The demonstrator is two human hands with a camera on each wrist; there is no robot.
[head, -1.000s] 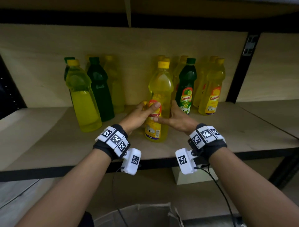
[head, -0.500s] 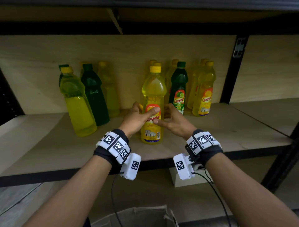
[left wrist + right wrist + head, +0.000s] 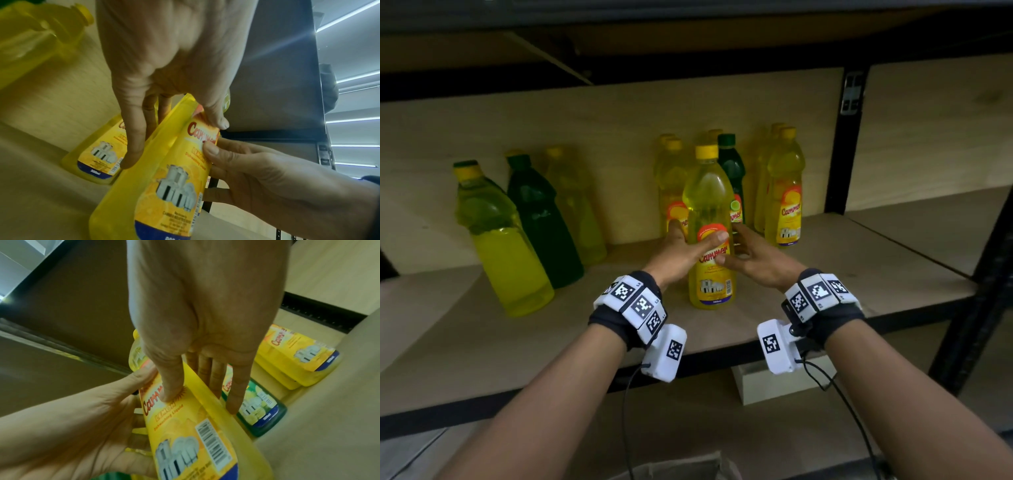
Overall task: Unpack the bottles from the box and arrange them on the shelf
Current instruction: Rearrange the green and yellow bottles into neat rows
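Bottles are piling up nicely: you've got a yellow bottle [image 3: 710, 236] standing near the front of the shelf [image 3: 859, 274], left hand [image 3: 681, 251] and right hand [image 3: 751, 255] both wrapped round its label. Behind it on that shelf, roughly ten more already stand. Only a corner of the box [image 3: 688, 467] shows below the shelf, contents hidden, so what's left is anyone's guess.

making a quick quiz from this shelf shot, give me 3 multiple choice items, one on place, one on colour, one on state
1. Where is the held bottle?
A. in the box
B. standing on the shelf
C. lying on the floor

2. Its cap is:
A. yellow
B. red
C. white

3. The hands are:
A. both empty
B. only the left hand touching it
C. both holding it

Key: B, its base sits on the board; A, the cap matches the yellow body; C, the right hand also has its thumb on the label.
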